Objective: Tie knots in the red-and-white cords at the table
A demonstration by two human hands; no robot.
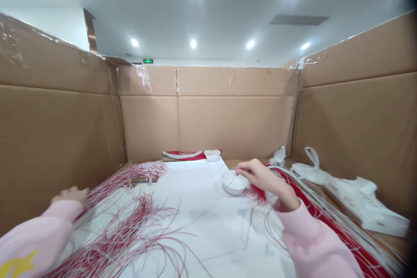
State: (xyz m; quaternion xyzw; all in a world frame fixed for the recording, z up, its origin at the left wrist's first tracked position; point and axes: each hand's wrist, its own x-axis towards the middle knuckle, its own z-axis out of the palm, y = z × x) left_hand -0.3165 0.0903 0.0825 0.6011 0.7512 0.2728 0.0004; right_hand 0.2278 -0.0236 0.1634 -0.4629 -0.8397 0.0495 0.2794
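Note:
My left hand (pixel 70 194) lies flat at the left, its fingers resting on a loose spread of thin red-and-white wires (pixel 124 230). My right hand (pixel 254 173) hangs over the rim of a small white bowl (pixel 234 183), with its fingertips pinched together. A thin strand appears to run from those fingertips down into the bowl. The bowl's contents are too pale to make out. Below my right wrist, a tuft of red wire ends (pixel 257 193) lies on the white sheet (pixel 195 186).
A second white bowl (pixel 212 155) and a red-and-white bundle (pixel 182 154) lie at the far end. Long red-and-white strands (pixel 329 221) run along the right, beside white plastic bags (pixel 309 171) and a white package (pixel 361 204). Cardboard walls (pixel 208 113) surround the area.

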